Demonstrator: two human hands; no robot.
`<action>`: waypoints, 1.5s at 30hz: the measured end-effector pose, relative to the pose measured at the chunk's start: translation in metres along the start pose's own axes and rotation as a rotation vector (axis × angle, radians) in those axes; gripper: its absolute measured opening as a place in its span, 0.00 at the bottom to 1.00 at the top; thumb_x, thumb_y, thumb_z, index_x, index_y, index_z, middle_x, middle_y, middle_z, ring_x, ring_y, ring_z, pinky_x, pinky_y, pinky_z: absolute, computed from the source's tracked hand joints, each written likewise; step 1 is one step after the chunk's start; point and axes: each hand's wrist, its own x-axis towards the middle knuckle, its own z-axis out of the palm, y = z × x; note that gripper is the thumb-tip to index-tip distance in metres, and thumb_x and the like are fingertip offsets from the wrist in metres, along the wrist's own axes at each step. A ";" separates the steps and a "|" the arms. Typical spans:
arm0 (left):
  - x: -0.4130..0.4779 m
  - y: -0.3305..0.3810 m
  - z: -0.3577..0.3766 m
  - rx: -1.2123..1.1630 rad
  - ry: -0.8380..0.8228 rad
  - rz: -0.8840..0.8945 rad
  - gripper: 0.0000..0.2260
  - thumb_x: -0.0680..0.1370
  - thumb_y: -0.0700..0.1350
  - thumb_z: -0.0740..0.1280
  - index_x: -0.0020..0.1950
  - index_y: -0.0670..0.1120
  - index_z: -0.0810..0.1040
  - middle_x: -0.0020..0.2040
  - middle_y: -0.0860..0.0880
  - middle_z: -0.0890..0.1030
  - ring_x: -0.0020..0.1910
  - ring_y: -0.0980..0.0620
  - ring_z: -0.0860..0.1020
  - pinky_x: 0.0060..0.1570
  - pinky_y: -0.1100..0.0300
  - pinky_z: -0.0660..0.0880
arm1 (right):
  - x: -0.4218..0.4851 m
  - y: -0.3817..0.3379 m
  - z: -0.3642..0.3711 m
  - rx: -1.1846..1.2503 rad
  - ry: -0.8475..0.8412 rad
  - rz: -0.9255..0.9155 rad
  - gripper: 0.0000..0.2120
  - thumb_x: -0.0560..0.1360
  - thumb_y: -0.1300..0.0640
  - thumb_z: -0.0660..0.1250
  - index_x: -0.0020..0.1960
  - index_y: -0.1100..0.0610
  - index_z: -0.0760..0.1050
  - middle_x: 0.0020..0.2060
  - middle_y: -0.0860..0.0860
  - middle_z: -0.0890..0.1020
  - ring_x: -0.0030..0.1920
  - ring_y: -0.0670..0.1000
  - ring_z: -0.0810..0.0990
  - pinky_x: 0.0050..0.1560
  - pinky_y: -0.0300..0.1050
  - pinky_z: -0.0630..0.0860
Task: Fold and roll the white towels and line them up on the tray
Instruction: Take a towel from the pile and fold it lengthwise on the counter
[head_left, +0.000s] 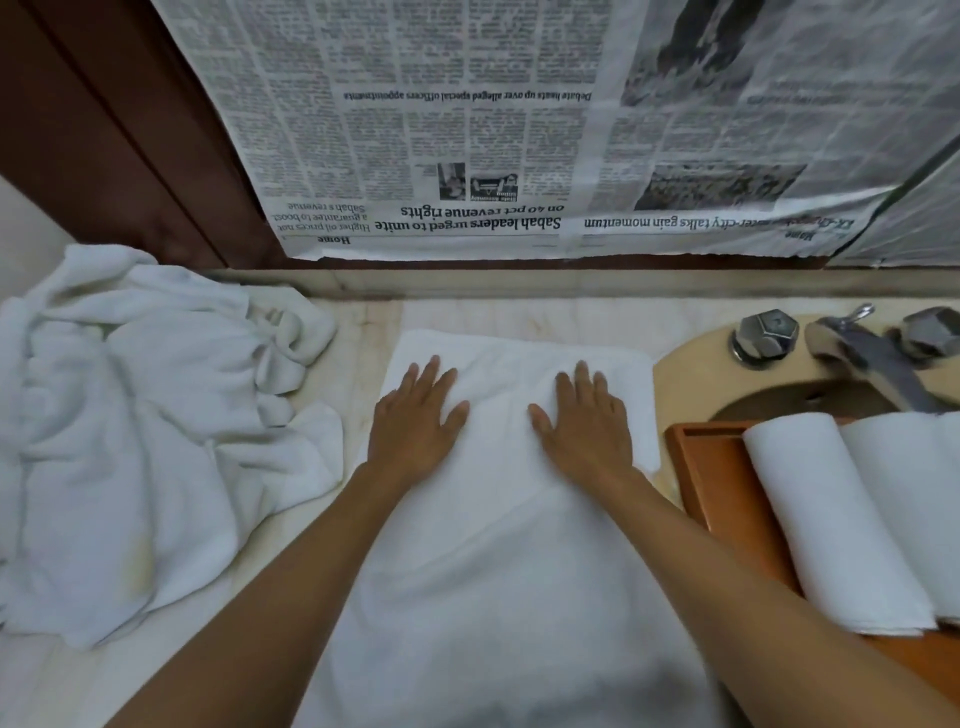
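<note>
Newspaper sheets (467, 130) cover the upright surface behind the counter (519, 317), print upside down. A white towel (493, 545) lies flat on the counter at centre, its long side running away from the person. A crumpled heap of white towels (130, 441) sits to its left, just beside it. On the right an orange-brown tray (722, 483) holds two rolled towels (831, 519) side by side, touching. Behind the tray are a beige sink (685, 384) and a chrome faucet (872, 358). The left hand (415, 421) and right hand (587, 421) press palm-down on the flat towel's far half, fingers straight and spread, gripping nothing.
</note>
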 end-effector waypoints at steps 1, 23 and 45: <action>0.005 -0.005 -0.001 0.002 0.003 -0.012 0.27 0.83 0.62 0.48 0.81 0.55 0.52 0.81 0.56 0.44 0.80 0.53 0.44 0.75 0.50 0.49 | 0.012 -0.001 -0.005 0.008 -0.035 -0.025 0.32 0.82 0.39 0.48 0.79 0.55 0.48 0.80 0.54 0.45 0.79 0.56 0.44 0.75 0.54 0.49; -0.018 -0.021 0.033 0.115 0.266 -0.095 0.32 0.79 0.67 0.45 0.80 0.55 0.55 0.81 0.53 0.50 0.80 0.50 0.49 0.73 0.49 0.57 | 0.006 -0.002 0.008 -0.078 -0.057 -0.033 0.44 0.67 0.27 0.23 0.78 0.47 0.31 0.76 0.52 0.31 0.77 0.58 0.33 0.76 0.55 0.41; -0.143 -0.019 0.057 0.032 0.170 -0.072 0.29 0.81 0.63 0.46 0.77 0.52 0.65 0.80 0.48 0.58 0.77 0.46 0.60 0.69 0.56 0.58 | -0.115 0.011 0.065 0.052 0.122 -0.094 0.32 0.80 0.37 0.47 0.79 0.52 0.56 0.79 0.54 0.51 0.79 0.56 0.51 0.72 0.51 0.52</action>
